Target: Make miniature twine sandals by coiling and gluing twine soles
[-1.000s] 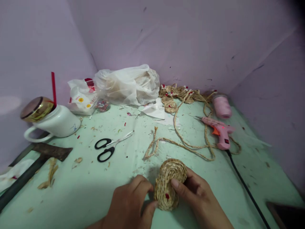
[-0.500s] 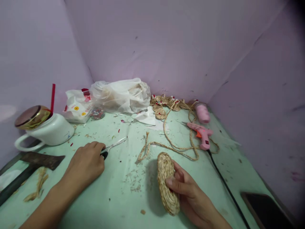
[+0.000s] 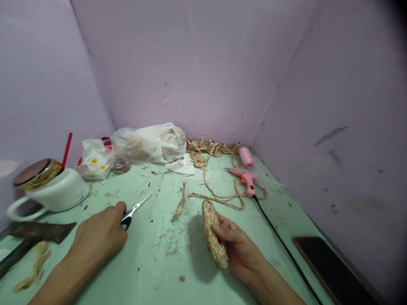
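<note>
My right hand (image 3: 237, 245) grips an oval piece of coiled, braided straw (image 3: 213, 235) above the table, thumb on its near face. The piece stands on edge, tilted, and a bit of red shows by the thumb. On the left, my left hand (image 3: 101, 228) is closed over the black handles of a pair of scissors (image 3: 136, 207). The blades are together and point away to the right; the fingers partly hide the handles. Between the hands and farther back lies a loose braided straw cord (image 3: 206, 197).
A pink glue gun (image 3: 244, 178) with a black cable lies right, near a pink thread spool (image 3: 246, 156). A phone (image 3: 330, 267) is front right. At left are a hatchet (image 3: 44, 232) and white mug (image 3: 60, 195). Plastic bags (image 3: 152, 144) and straw pieces (image 3: 199, 159) line the wall.
The view has swung slightly up and to the right, shifting the whole scene. The straw oval has turned more edge-on in my right hand. My left hand stays on the scissors.
</note>
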Available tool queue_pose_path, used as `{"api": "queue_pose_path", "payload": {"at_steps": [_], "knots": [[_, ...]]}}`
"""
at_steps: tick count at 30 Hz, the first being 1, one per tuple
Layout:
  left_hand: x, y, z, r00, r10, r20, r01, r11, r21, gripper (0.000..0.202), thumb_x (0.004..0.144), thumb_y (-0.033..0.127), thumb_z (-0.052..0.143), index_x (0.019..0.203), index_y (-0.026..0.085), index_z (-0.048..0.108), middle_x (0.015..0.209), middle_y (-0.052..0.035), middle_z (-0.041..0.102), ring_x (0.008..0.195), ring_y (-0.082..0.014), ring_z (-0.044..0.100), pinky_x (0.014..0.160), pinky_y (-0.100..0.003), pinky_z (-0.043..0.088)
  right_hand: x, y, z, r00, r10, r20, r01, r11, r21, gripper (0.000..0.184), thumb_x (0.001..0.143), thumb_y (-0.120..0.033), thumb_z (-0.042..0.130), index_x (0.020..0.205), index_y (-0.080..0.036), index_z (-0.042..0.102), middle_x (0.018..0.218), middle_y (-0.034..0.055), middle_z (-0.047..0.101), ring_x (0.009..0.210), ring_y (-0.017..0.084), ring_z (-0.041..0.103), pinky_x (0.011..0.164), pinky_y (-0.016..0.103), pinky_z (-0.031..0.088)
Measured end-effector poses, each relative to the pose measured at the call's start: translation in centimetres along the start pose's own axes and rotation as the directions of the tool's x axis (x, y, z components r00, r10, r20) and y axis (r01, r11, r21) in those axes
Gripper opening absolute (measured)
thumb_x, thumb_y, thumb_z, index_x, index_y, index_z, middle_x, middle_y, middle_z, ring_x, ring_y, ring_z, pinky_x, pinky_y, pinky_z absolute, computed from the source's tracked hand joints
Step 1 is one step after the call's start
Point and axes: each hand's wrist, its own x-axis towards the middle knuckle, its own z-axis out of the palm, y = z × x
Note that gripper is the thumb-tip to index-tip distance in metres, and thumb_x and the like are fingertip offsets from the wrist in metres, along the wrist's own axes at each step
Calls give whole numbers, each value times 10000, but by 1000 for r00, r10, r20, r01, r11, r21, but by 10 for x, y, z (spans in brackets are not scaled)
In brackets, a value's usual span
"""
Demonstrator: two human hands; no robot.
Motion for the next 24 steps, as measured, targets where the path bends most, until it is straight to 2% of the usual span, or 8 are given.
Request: {"api": "queue_pose_path", "payload": {"at_steps": [2,5,8,11,14,17,21,24], "knots": [[-1,-3,-2,999,-39,-21,38,995,-87,234,659,85,415,779,222,561,678,-78,669,590,-266,629,421,-282,321,-2,0,1,999,-15,32,15,1000,-1,365,558,-156,761,892,-131,615,623,-22,600,487,79,527,500,189,421],[-1,-8,-7,990,-132,-44,101,898,-428,176,671,187,486,821,229,570,712,-52,680,645,-244,644,512,-311,454,-3,0,2,998,-19,54,19,1000,11,396,539,-159,771,901,-126,612,633,-14,612,503,85,547,495,183,424],[-4,-7,-12,968,-237,-84,73,582,-810,230,608,270,580,832,217,575,796,-40,697,723,-221,662,619,-300,529,-4,-1,2,999,-39,35,37,998,41,448,527,-145,767,947,-141,612,662,-8,639,535,98,579,517,186,443],[-18,5,-14,979,-174,-103,-37,346,-938,315,616,308,617,914,210,588,734,-22,695,663,-202,662,542,-259,534,-4,-2,2,999,-51,15,50,997,63,494,525,-126,751,999,-155,615,693,-11,659,554,100,595,534,186,453],[-39,27,-9,959,-44,-278,-225,478,-849,279,657,315,627,921,223,621,704,-2,681,627,-174,638,522,-229,509,-5,-2,3,999,-45,4,44,997,64,488,522,-113,734,996,-158,625,681,-13,663,542,102,596,515,185,449],[-56,49,2,822,202,-533,-539,577,-613,315,700,267,584,1012,245,609,852,-31,689,684,-174,630,617,-262,510,-4,-1,1,999,-44,15,43,997,58,483,523,-107,728,992,-159,627,670,-11,662,529,105,596,499,185,444],[-62,61,18,609,437,-662,-784,459,-418,440,756,91,466,1178,209,497,877,-80,670,745,-179,629,635,-276,495,-3,0,-2,997,-40,67,35,997,70,487,531,-94,720,1003,-161,619,679,-9,656,542,114,600,514,194,448],[-60,60,23,555,499,-666,-828,409,-383,490,770,34,434,1239,176,446,838,-92,655,717,-171,621,595,-263,481,-3,0,-1,995,-47,85,40,996,75,483,537,-86,712,1005,-163,616,729,2,666,582,122,606,569,212,461]]}}
